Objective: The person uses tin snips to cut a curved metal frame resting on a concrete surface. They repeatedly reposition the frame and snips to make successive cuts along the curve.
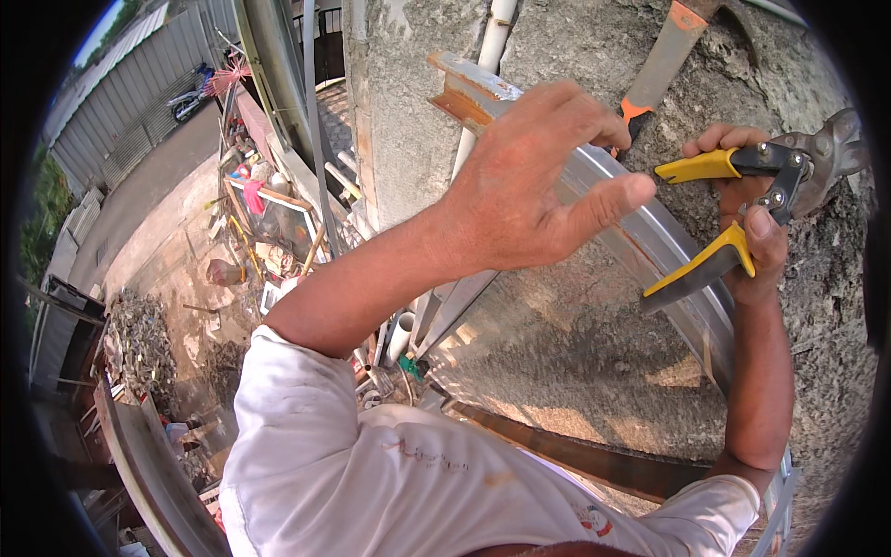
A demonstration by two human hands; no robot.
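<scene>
In my right hand (pixel 756 232) is a pair of tin snips (pixel 789 167) with yellow and black handles, which are spread apart. Its metal jaws point to the upper right, close to the rough wall. My left hand (pixel 548 176) is over a silvery metal channel (pixel 640 232), thumb stretched out and fingers bent a little. Nothing shows in its grasp; whether the fingertips touch the channel is hidden. The channel slants from top centre to lower right, with rust at its upper end.
A hammer (pixel 664 65) with a grey and orange handle is against the rough concrete wall (pixel 418 111). Behind my left hand runs a white pipe (pixel 497 37). Far below on the left lie scrap and rubble (pixel 139 343). A rusty beam (pixel 575 455) crosses beneath me.
</scene>
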